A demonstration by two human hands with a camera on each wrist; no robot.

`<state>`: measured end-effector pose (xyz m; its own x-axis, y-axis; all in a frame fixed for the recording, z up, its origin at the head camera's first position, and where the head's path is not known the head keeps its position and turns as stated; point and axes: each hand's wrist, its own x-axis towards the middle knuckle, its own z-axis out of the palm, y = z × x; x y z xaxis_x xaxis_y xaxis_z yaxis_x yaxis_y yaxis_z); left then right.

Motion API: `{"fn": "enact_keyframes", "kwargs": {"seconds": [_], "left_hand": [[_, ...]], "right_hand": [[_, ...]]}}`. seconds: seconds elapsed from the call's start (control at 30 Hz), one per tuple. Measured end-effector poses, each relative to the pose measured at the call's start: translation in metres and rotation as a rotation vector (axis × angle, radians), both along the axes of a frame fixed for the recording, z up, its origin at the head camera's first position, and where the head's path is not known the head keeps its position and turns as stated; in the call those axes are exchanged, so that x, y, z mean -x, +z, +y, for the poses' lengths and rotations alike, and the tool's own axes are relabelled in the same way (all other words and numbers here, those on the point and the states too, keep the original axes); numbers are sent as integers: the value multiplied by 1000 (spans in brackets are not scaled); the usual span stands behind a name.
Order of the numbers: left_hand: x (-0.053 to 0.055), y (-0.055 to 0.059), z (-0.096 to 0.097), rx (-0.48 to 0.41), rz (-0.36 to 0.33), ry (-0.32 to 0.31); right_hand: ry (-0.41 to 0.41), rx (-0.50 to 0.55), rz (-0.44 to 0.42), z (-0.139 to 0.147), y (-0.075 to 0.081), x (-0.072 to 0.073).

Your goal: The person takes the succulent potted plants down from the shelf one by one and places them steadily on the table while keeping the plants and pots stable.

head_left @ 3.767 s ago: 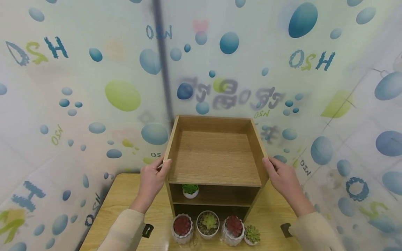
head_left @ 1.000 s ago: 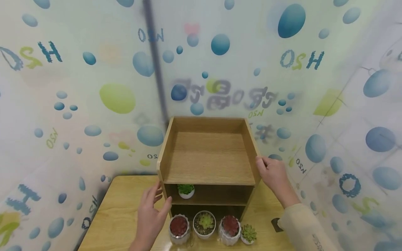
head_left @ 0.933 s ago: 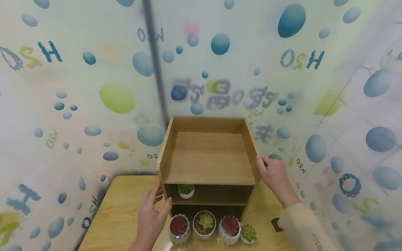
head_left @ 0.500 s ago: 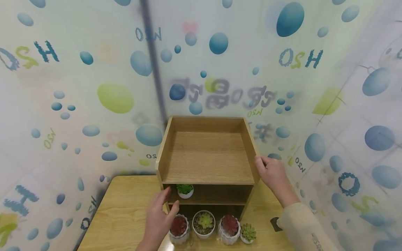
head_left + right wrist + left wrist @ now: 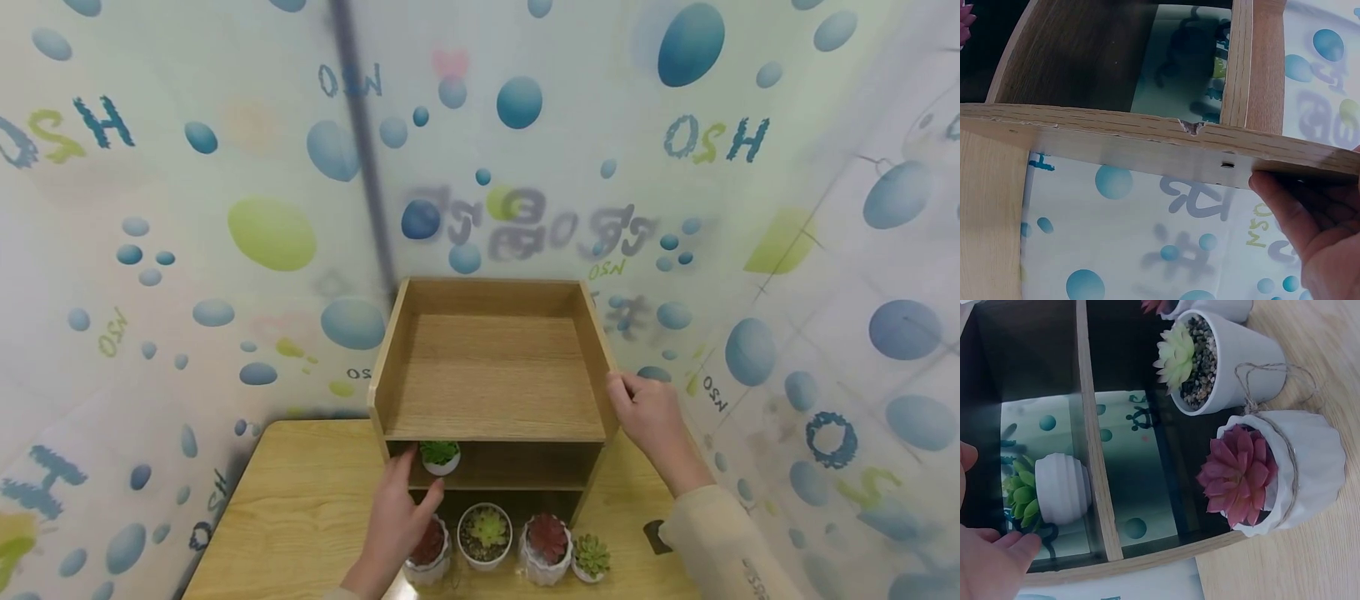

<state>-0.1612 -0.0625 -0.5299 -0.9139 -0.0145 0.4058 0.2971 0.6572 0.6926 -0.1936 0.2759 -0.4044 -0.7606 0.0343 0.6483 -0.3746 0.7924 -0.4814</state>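
Note:
A wooden shelf unit (image 5: 502,379) stands on the table against the patterned curtain. On its middle shelf, at the left, sits a small green succulent in a white ribbed pot (image 5: 1063,489). My left hand (image 5: 396,518) reaches in at the shelf's left opening with fingers spread, fingertips beside the green leaves (image 5: 1024,495); whether they touch cannot be told. My right hand (image 5: 651,421) grips the top edge of the right side panel, with the thumb against the panel's face (image 5: 1147,159) in the right wrist view.
Before the unit stand potted succulents: a red one (image 5: 1240,475) in a twine-tied white pot, partly behind my left hand in the head view, a pale green one (image 5: 486,533), another red one (image 5: 546,542) and a small green one (image 5: 591,557). The table (image 5: 292,508) extends left.
My left hand has let go of the left side panel, dropped down and moved right to the potted green succulent. The right hand keeps its grip; the unit has not visibly moved.

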Motion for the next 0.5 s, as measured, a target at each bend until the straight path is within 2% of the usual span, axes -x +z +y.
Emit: {"fn": "enact_keyframes", "kwargs": {"seconds": [0.17,0.3,0.5], "left_hand": [[3,3,5,3,-59,19],[8,2,9,9,-79,33],[17,-1,15,-33,-111,49]], "right_hand": [[7,-4,11,-1,0,1],[11,6,-10,-1,0,1],[13,14,-14,0,-2,1]]}}
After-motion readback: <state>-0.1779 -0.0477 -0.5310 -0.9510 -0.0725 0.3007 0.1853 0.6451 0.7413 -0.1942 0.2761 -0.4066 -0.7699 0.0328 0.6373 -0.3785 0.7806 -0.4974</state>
